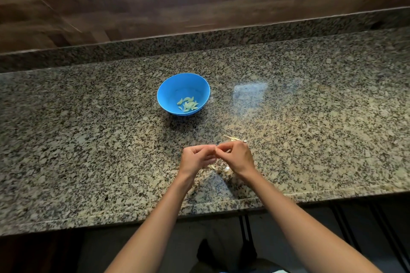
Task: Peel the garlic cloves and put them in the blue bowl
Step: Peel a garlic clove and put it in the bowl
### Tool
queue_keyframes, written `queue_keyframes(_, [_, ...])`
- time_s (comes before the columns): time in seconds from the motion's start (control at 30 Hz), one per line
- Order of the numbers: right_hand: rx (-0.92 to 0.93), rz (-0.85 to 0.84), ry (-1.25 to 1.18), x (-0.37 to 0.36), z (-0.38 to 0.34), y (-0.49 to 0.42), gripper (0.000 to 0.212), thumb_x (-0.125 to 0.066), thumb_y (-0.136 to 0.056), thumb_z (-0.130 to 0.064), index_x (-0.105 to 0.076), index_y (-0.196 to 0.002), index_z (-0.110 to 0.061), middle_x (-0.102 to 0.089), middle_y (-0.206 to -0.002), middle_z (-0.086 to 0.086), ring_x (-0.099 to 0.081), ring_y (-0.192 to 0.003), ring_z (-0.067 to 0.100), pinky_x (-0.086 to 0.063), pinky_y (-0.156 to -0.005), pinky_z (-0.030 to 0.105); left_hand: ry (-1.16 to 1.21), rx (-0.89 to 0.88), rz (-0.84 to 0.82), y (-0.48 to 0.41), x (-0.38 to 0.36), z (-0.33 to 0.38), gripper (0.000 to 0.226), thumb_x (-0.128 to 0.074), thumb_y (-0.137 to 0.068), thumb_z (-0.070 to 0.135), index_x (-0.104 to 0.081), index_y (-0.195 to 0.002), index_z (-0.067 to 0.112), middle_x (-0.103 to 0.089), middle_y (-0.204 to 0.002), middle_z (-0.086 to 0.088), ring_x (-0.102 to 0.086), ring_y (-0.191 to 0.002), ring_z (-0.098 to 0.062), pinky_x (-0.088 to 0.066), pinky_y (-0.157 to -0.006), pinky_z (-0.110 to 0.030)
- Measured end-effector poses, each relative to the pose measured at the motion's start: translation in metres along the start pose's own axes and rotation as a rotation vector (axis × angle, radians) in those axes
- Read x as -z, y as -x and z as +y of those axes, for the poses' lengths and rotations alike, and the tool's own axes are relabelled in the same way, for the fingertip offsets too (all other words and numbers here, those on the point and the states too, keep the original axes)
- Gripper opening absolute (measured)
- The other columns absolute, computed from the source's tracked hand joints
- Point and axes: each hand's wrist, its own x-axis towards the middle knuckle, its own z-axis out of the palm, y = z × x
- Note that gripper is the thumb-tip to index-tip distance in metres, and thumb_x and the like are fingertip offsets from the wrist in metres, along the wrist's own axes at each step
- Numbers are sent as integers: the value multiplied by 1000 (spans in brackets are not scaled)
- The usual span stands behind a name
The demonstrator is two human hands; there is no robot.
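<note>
Pale garlic clove [215,151]: was pinched between the fingertips of both my hands, too small to see well.
Left hand [196,158]: fingers curled, gripped the clove from the left.
Right hand [236,157]: fingers curled, gripped it from the right.
Garlic skins [233,139]: lay just beyond and beneath my hands.
Blue bowl [170,93]: stood farther off, slightly left, holding peeled cloves [188,105].
Granite counter [88,139]: carried everything.

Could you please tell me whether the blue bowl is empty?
Not empty: the round blue plastic bowl holds several pale peeled garlic cloves at its bottom.
</note>
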Motion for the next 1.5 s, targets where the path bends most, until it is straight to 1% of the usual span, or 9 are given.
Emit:
queue_keyframes(0.17, [32,31,86,-3,2,1,16,-63,-83,-32,-73,-83,-19,-65,-67,-10,-55,-56,4,-42,-47,18,53,37,41,0,4,-4,11,-64,-84,8,-69,-90,0,-70,-85,-20,-68,-68,-23,-58,-62,-26])
queue_keyframes(0.3, [-104,71,52,-3,11,0,24,-55,-87,-20,-68,-71,-8,-67,-68,8,-49,-52,14,-45,-53,25,218,109,57,-1,10,-4,15,-65,-82,11,-69,-92,0,-70,-85,-19,-67,-71,-25,-56,-71,-32])
queue_keyframes(0.37, [-123,43,53,-6,14,1,26,-50,-91,-19,-66,-76,-5,-68,-74,12,-49,-53,17,-37,-47,22,263,144,74,-1,12,-3,13,-65,-80,6,-69,-91,-1,-70,-81,-18,-66,-67,-23,-58,-64,-27])
queue_keyframes(0.5, [27,38,63,-8,5,7,21,-50,-92,-20,-65,-106,-19,-67,-88,-3,-42,-44,9,-34,-40,19,162,138,91,1,10,-1,10,-67,-80,3,-69,-89,-1,-70,-79,-17,-67,-64,-22,-58,-61,-25])
queue_keyframes(0.63, [91,37,96,-5,-2,8,22,-58,-89,-27,-68,-106,-17,-70,-96,-1,-64,-75,9,-53,-64,21,17,41,89,3,8,1,9,-69,-79,3,-68,-87,-1,-70,-76,-16,-67,-65,-21,-58,-62,-26])
queue_keyframes(0.73, [86,44,7,-4,-3,6,19,-64,-84,-21,-70,-100,-12,-71,-94,2,-65,-80,11,-55,-71,23,27,-23,112,3,7,3,8,-68,-79,1,-67,-87,0,-70,-75,-14,-67,-64,-20,-58,-60,-26])
queue_keyframes(0.9, [33,22,-182,-2,-8,5,14,-66,-83,-15,-71,-94,-8,-71,-82,4,-61,-60,9,-43,-48,10,20,-85,95,9,4,2,14,-73,-75,2,-69,-88,3,-72,-85,-14,-69,-75,-22,-57,-70,-27])
queue_keyframes(1.23, [-184,-93,-573,0,-10,7,11,-65,-82,-11,-70,-90,-5,-70,-80,7,-58,-54,7,-39,-41,18,-163,-225,114,9,6,-2,14,-73,-75,4,-71,-88,8,-72,-86,-7,-70,-79,-21,-57,-72,-29])
queue_keyframes(1.5, [-191,-129,-590,6,-12,6,8,-66,-81,-9,-70,-86,-6,-69,-72,2,-58,-52,8,-39,-42,18,-8,-132,93,9,9,0,16,-72,-75,0,-70,-91,0,-72,-87,-15,-69,-80,-27,-58,-72,-29])
